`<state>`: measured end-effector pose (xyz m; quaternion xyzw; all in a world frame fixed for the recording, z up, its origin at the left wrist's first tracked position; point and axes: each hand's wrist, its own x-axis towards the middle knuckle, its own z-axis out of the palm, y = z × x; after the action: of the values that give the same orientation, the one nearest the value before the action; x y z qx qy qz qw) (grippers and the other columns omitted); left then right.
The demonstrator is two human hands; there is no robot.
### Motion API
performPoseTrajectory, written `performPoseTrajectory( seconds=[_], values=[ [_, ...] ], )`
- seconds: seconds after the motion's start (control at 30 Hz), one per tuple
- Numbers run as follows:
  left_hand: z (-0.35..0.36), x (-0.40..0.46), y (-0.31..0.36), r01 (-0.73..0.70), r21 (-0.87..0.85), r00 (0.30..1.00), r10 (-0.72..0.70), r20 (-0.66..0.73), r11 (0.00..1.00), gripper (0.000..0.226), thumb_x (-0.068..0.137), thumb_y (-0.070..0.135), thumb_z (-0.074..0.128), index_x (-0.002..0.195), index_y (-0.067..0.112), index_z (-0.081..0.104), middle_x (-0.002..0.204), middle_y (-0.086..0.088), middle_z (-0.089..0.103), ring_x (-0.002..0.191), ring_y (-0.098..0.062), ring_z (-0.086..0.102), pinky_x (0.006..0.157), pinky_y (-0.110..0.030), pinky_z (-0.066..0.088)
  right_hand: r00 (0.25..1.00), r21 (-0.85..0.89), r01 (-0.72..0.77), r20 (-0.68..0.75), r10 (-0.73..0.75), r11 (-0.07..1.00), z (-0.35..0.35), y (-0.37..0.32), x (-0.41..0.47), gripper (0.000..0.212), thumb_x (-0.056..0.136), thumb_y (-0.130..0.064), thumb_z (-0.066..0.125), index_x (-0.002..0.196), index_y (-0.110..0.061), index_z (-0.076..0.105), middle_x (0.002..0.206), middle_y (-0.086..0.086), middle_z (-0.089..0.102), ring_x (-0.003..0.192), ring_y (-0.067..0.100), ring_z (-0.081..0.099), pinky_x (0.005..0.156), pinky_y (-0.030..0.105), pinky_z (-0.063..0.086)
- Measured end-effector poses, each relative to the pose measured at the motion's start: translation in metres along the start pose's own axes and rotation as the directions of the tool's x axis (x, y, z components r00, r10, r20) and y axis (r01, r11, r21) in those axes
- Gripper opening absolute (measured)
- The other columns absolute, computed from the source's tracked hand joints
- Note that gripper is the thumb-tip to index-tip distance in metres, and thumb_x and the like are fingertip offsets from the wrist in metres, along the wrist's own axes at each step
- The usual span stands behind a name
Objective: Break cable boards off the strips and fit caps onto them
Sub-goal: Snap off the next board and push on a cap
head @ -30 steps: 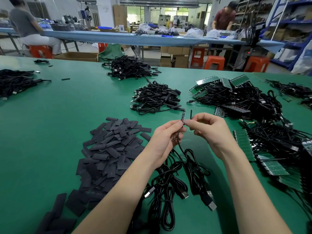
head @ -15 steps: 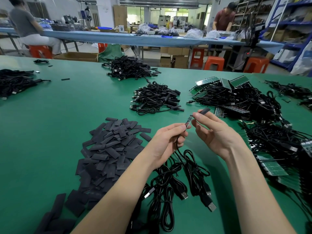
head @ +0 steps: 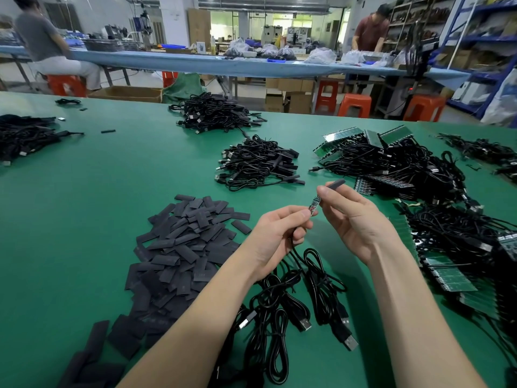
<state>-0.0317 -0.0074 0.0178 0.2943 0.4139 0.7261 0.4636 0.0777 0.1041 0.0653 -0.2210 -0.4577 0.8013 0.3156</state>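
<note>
Head view over a green table. Centre: the left hand pinches a small cable board between thumb and forefinger, its black cable trailing down toward 6 o'clock. The board tilts up toward 1 o'clock. The right hand grasps a black cap between thumb and fingers; the cap juts out toward 1 o'clock, just above the board's tip. Whether cap and board touch cannot be told.

At 9 o'clock from the hands lies a heap of loose caps. At 6 o'clock, under the forearms, lie coiled cables with USB plugs. At 12 o'clock sits a pile of finished cables, with a larger pile beyond it. From 1 to 4 o'clock lie green board strips tangled with black cables. Another cable pile lies at the far left edge.
</note>
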Motion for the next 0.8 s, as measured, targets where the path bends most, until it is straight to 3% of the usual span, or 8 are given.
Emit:
performPoseTrajectory(
  seconds=[0.2, 0.37, 0.67, 0.8],
  values=[
    [-0.001, 0.000, 0.001, 0.004, -0.010, 1.000, -0.004, -0.001, 1.000, 0.014, 0.097, 0.008, 0.057, 0.105, -0.001, 0.065, 0.069, 0.001, 0.056, 0.054, -0.006, 0.041, 0.054, -0.016, 0.035, 0.992, -0.056, -0.088, 0.083, 0.093, 0.995, -0.007, -0.007, -0.002, 0.014, 0.062, -0.009, 0.083, 0.072, -0.017, 0.079, 0.078, -0.003, 0.072, 0.070, 0.007, 0.068, 0.066, 0.012, 0.054],
    [-0.001, 0.000, 0.000, 0.013, 0.022, 0.999, -0.013, 0.031, 1.000, 0.013, 0.098, 0.008, 0.055, 0.099, 0.001, 0.067, 0.069, 0.002, 0.054, 0.053, -0.005, 0.040, 0.055, -0.016, 0.033, 0.981, -0.126, -0.162, 0.082, 0.173, 0.979, -0.012, -0.012, -0.005, 0.027, 0.058, -0.009, 0.084, 0.083, -0.013, 0.074, 0.078, 0.000, 0.070, 0.067, 0.009, 0.065, 0.062, 0.014, 0.054],
    [-0.001, -0.001, 0.002, 0.016, -0.039, 1.000, -0.015, 0.025, 0.999, 0.011, 0.097, 0.008, 0.055, 0.103, 0.001, 0.060, 0.069, 0.001, 0.055, 0.054, -0.006, 0.040, 0.054, -0.016, 0.034, 0.991, -0.177, -0.070, 0.097, 0.088, 0.982, -0.002, -0.007, -0.005, 0.031, 0.063, -0.011, 0.083, 0.091, -0.013, 0.073, 0.076, -0.001, 0.066, 0.060, 0.006, 0.060, 0.061, 0.014, 0.052],
    [-0.001, -0.001, 0.001, 0.023, -0.060, 1.000, -0.022, 0.014, 0.998, 0.008, 0.098, 0.008, 0.056, 0.100, 0.003, 0.061, 0.070, 0.001, 0.056, 0.055, -0.006, 0.041, 0.054, -0.016, 0.034, 0.988, -0.228, 0.025, 0.153, 0.010, 0.973, -0.001, -0.008, -0.007, 0.040, 0.068, -0.011, 0.082, 0.106, -0.017, 0.072, 0.073, -0.001, 0.066, 0.065, 0.008, 0.063, 0.069, 0.017, 0.056]
  ],
)
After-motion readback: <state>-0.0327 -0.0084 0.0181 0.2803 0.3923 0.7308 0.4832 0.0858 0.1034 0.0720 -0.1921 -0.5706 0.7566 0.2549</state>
